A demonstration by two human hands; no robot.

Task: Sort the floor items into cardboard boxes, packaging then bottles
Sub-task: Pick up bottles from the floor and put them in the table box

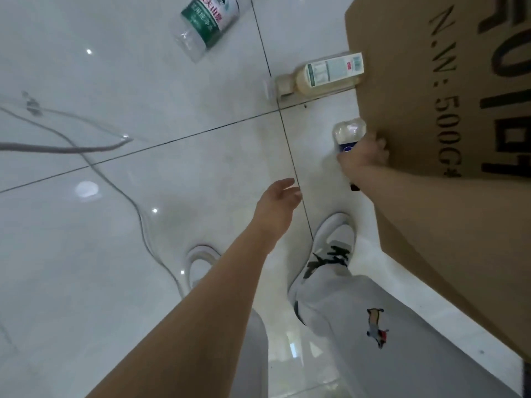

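Bottle [349,132] in right hand [363,158], beside cardboard box [431,110] wall

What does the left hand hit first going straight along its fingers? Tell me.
The left hand would probably meet the clear bottle gripped by the right hand, beside the cardboard box; depth is unclear.

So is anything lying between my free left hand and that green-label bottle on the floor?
Nothing visible. Only bare tile lies between the left hand and the green-label bottle. The cable runs off to the left of that path, and the yellowish bottle lies to its right, beside the cardboard box.
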